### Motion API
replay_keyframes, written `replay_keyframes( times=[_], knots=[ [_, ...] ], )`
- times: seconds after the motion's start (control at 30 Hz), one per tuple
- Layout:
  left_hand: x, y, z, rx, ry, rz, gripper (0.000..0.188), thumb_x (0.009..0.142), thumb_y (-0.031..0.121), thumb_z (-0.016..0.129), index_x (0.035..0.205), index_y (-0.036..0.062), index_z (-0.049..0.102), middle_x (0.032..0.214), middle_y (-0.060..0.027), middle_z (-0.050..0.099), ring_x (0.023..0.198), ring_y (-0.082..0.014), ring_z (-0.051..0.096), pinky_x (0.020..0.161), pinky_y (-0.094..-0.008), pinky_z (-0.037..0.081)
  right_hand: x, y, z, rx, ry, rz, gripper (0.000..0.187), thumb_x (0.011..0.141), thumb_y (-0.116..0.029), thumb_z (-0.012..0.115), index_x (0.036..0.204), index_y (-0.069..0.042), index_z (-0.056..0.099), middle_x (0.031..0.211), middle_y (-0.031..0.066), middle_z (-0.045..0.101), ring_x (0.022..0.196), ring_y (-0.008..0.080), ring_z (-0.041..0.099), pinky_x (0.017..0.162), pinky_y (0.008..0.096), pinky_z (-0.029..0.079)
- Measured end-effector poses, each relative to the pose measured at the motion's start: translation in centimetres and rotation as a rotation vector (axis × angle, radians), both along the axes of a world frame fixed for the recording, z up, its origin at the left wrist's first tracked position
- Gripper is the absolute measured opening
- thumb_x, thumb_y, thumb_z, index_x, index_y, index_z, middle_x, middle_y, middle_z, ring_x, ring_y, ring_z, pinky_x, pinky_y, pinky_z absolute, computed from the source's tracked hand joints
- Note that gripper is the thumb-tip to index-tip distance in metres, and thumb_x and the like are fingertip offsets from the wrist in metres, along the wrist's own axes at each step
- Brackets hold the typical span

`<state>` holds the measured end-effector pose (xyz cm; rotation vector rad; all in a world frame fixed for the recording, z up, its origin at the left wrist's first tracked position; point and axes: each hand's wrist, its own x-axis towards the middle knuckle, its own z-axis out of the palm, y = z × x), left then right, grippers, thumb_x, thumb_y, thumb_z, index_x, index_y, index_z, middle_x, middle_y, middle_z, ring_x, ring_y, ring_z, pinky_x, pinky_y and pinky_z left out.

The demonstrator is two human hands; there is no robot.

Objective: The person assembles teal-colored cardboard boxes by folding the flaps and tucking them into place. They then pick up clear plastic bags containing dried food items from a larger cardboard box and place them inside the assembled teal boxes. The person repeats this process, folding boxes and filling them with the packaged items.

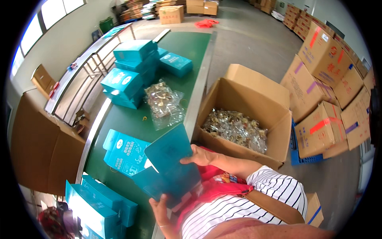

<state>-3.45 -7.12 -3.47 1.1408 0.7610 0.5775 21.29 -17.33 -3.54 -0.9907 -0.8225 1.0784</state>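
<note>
A teal carton (pixel 171 159), partly unfolded with its panels at an angle, is held up over the near edge of the green worktop. My right hand (pixel 200 155) grips its upper right edge, the thumb lying on the panel. At the lower edge my left hand (pixel 160 209) holds it between thumb and fingers. Just left of it a printed teal carton (pixel 127 151) lies on the worktop. Farther up the worktop rests a clear bag of small brownish pieces (pixel 162 99). Part of my left hand's fingers is hidden behind the carton.
Stacked teal boxes (pixel 131 75) stand at the far side of the green worktop (pixel 191 47). Open teal cartons (pixel 95 207) stand at the near left. To my right, a large open cardboard box (pixel 246 91) holds many clear bags. Taped cardboard boxes (pixel 318 79) are piled beyond it.
</note>
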Motion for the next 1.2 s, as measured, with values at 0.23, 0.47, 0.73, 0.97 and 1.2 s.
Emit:
replay_keyframes(
  times=[0.23, 0.47, 0.73, 0.97, 1.2],
  knots=[
    [-0.9, 0.7, -3.5, 0.092, -0.012, 0.013, 0.046, 0.084, 0.021, 0.069, 0.117, -0.0024, 0.048, 0.107, -0.014, 0.058, 0.094, -0.0192, 0.055, 0.08, -0.0332, 0.045, 1.2, -0.1, -0.2, -0.056, -0.044, 0.123, 0.041, 0.085, -0.014, 0.07, 0.121, 0.0, 0.057, 0.113, 0.0062, 0.063, 0.102, 0.0137, 0.057, 0.09, 0.0298, 0.047],
    [-1.4, -0.3, -3.0, 0.037, 0.071, 0.24, 0.036, 0.085, 0.022, 0.07, 0.104, 0.0028, 0.047, 0.095, -0.0145, 0.06, 0.082, -0.0218, 0.057, 0.075, -0.0371, 0.05, -1.0, 1.3, -1.1, -0.172, 0.172, 0.188, 0.022, 0.085, -0.014, 0.069, 0.101, 0.0, 0.064, 0.081, 0.0017, 0.066, 0.065, 0.0088, 0.059, 0.056, 0.0228, 0.049],
    [-8.2, 7.6, -12.1, 0.161, -0.021, 0.047, 0.038, 0.084, 0.026, 0.071, 0.103, 0.0007, 0.049, 0.098, -0.0162, 0.062, 0.082, -0.0226, 0.058, 0.072, -0.0392, 0.051, -0.9, 0.8, -0.4, -0.038, 0.149, 0.258, 0.029, 0.089, -0.025, 0.064, 0.108, -0.003, 0.061, 0.088, 0.0018, 0.064, 0.073, 0.0093, 0.059, 0.06, 0.0239, 0.049],
    [-3.9, 7.4, -11.7, 0.3, -0.112, -0.01, 0.061, 0.085, 0.029, 0.069, 0.128, -0.0031, 0.04, 0.118, -0.0208, 0.055, 0.103, -0.0268, 0.055, 0.088, -0.0439, 0.046, 0.4, -0.5, 0.0, 0.002, 0.21, 0.203, 0.044, 0.094, -0.037, 0.055, 0.125, -0.005, 0.05, 0.104, 0.0019, 0.058, 0.091, 0.0077, 0.053, 0.073, 0.0246, 0.048],
    [2.1, 0.1, 2.0, 0.713, 0.114, 0.379, 0.079, 0.085, 0.03, 0.067, 0.148, 0.0136, 0.023, 0.141, -0.0171, 0.039, 0.122, -0.0314, 0.046, 0.101, -0.0425, 0.041, -1.7, 4.4, -3.7, -0.071, -0.238, 0.222, 0.042, 0.098, -0.032, 0.049, 0.126, -0.001, 0.049, 0.109, 0.0072, 0.059, 0.096, 0.0134, 0.052, 0.083, 0.0302, 0.048]
  ],
)
